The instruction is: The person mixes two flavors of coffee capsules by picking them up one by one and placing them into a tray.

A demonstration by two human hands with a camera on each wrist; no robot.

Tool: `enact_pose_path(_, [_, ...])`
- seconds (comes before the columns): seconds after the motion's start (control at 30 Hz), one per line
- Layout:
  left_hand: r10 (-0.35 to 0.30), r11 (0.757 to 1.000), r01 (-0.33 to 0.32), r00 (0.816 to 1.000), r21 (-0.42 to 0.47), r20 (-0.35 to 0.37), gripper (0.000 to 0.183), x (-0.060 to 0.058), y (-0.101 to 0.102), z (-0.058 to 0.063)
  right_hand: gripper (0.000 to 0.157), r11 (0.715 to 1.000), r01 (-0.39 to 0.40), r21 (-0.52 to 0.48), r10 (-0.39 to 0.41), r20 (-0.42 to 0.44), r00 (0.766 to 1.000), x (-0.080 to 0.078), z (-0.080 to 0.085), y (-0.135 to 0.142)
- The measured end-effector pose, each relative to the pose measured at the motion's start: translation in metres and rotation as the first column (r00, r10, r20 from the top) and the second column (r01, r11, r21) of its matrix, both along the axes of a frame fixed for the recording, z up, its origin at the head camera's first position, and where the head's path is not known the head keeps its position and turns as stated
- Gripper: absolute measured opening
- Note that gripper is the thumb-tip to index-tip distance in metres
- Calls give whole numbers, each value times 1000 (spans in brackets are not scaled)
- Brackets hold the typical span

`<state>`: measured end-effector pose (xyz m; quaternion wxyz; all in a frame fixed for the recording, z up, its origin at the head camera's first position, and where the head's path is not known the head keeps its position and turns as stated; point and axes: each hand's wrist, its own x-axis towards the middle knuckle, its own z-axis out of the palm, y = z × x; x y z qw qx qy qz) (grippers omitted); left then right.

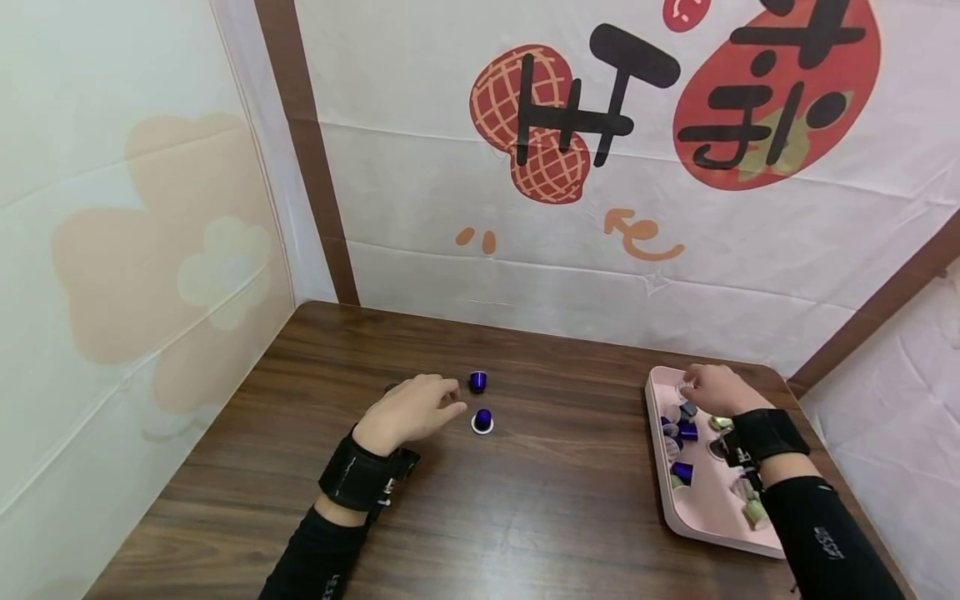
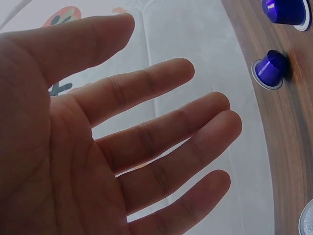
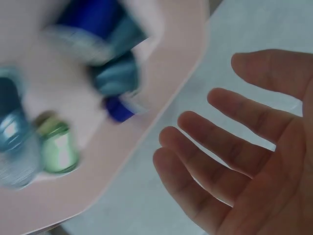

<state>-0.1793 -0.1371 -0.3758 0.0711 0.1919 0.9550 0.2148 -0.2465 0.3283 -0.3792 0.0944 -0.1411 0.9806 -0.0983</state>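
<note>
My left hand hovers over the table with its fingers spread and nothing in them. Just right of its fingertips, two shiny blue-purple coffee capsules stand on the wood: a nearer capsule, dome up on its pale rim, and a farther capsule. At the left wrist view's right edge shows part of a silvery round lid. My right hand is over the far end of a pink tray, its fingers apart and empty in the right wrist view. Beneath it are a blue capsule and a green capsule.
Several more capsules in blue, green and grey-teal lie loosely in the tray, partly hidden by the right forearm. The brown wooden table meets a white printed cloth at the back. Another cloth hangs along the left side.
</note>
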Motion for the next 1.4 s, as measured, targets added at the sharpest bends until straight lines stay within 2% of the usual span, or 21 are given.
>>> enact_pose_path(0.17, [4,1000,-4,1000,16,3,19,1,0,1,32,999,-49,-19,49,25,998,3,13,-32])
enact_pose_path(0.33, [6,1000,-6,1000,10,-2,20,2,-1,4,26,993,-116,-14,116,-9,993,8,24,-64])
enact_pose_path(0.57, [-7,1000,7,1000,0,-12,20,2,-1,4,24,979,-203,-11,203,-16,979,19,26,-116])
enact_pose_path(0.77, [0,1000,0,1000,-6,-17,21,3,-1,3,34,962,-273,-29,273,5,962,29,16,-158])
enact_pose_path(0.9, [-4,1000,4,1000,2,-23,21,4,0,4,22,949,-309,-66,309,2,951,35,7,-184])
enact_pose_path(1.0, [-4,1000,4,1000,5,-27,21,3,-2,5,21,937,-338,-86,339,1,941,38,-2,-205])
enact_pose_path(1.17, [0,1000,0,1000,2,-23,19,3,-6,5,42,924,-378,-56,378,-2,926,44,-22,-235])
enact_pose_path(1.4, [-5,1000,5,1000,5,-18,18,2,-7,6,53,893,-450,-5,448,-71,891,46,-42,-261])
